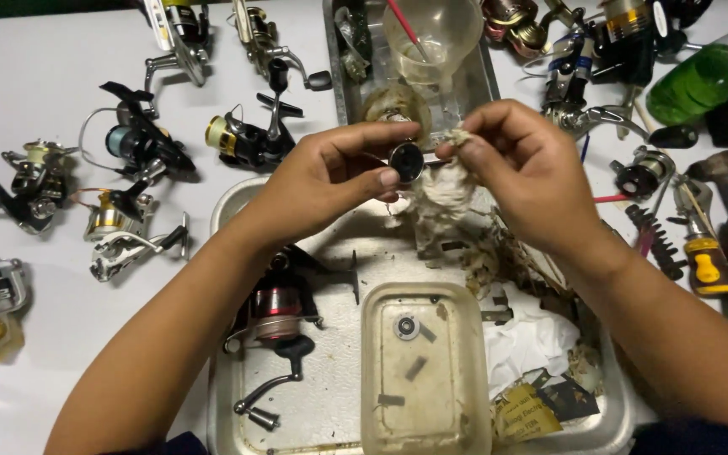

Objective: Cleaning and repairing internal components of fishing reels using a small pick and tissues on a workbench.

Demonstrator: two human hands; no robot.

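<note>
Left hand point(330, 173) pinches a small round metal part point(406, 161), right hand point(520, 168) closes on a frayed, grubby rag point(444, 190) against it, rubbed face hidden, over a dented metal tray point(330, 404).

At centre frame the left hand point(330, 173) pinches a small round part point(406, 161) — black with a silvery rim — against a dirty off-white rag point(444, 190) in the right hand point(524, 168). Lower centre, a cloudy beige plastic box point(423, 371); left of it a reel with a red spool point(278, 305). Upper right, a green bottle point(701, 80).
</note>
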